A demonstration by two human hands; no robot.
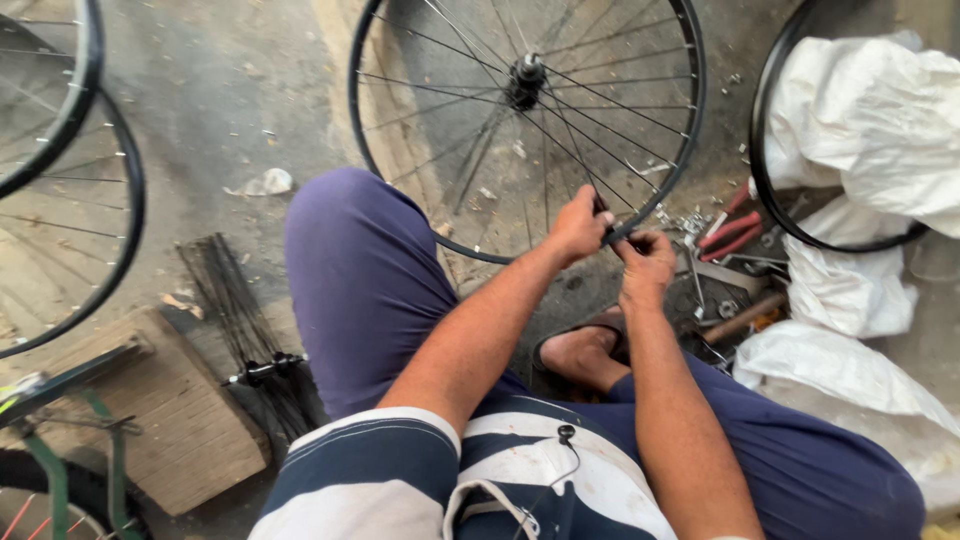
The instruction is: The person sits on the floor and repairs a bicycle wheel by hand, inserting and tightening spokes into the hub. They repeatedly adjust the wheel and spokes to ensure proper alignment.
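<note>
Rim (690, 120) gets steadied by the left hand (578, 226) pinched on a spoke (585, 165) while the nipple's turned bit by bit in the right hand's (645, 262) closed fingers.

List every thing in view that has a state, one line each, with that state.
Spoked wheel: upright on the floor, rim black, no tyre.
Left hand: closed on a spoke near the rim.
Right hand: pinched at the rim's lower edge.
Red-handled pliers: lying on the floor, unheld.
Loose hub with spokes: lying flat, unheld.
White sacks: crumpled, one draped over a bare rim.
</note>
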